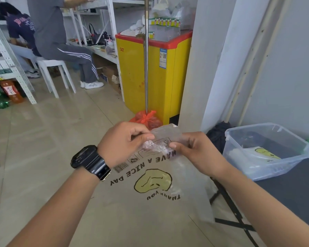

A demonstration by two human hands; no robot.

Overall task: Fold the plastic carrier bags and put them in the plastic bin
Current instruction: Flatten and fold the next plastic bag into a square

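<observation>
Carrier bag: clear, printed with a yellow smiley, hanging in the air from your two hands | your left hand pinches its top edge | your right hand pinches the same edge just beside it | plastic bin: on the dark table to your right, apart from the bag, another bag inside.

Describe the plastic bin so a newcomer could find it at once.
Start at the yellow freezer with the red rim, then look right past the white pillar. On the dark table there stands the plastic bin. It is see-through and open-topped, and it holds a bag with a yellow smiley.
</observation>
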